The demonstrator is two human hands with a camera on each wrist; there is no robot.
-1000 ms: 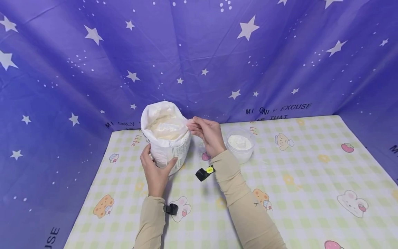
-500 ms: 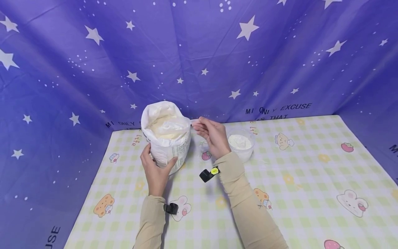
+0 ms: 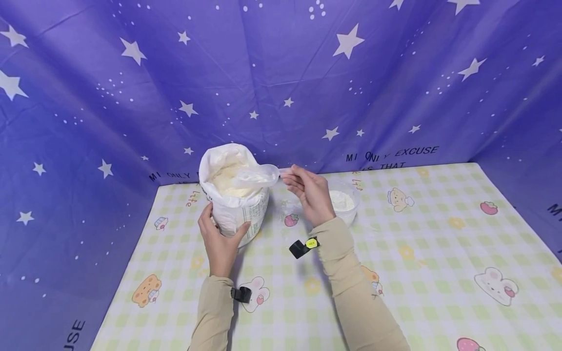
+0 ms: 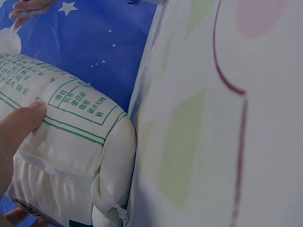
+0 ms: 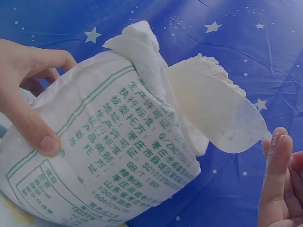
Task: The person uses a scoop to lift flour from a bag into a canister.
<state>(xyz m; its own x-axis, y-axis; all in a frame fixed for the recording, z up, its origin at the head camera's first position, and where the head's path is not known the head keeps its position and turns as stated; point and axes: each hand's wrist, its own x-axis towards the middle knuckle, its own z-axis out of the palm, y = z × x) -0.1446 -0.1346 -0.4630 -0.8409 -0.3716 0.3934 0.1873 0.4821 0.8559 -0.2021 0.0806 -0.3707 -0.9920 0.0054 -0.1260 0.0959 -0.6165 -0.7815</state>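
Observation:
My left hand (image 3: 222,246) grips the lower side of a white cloth flour bag (image 3: 228,214), thumb on its front and fingers round the far side. The bag stands with its mouth rolled back and flour (image 3: 226,178) showing inside. My right hand (image 3: 312,195) pinches the thin handle of a clear plastic scoop (image 3: 265,175). The scoop lies over the bag's right rim. In the right wrist view the scoop (image 5: 213,109) carries a heap of flour (image 5: 215,71). Partly behind my right hand stands a clear plastic tub (image 3: 349,214) with white powder in it.
A checked tablecloth (image 3: 430,273) with cartoon prints covers the table. Behind it hangs a purple-blue curtain (image 3: 281,73) with white stars, close to the bag's back.
My right hand has moved to the right, drawing the scoop up and partly out of the bag's mouth. The left hand and bag have stayed in place.

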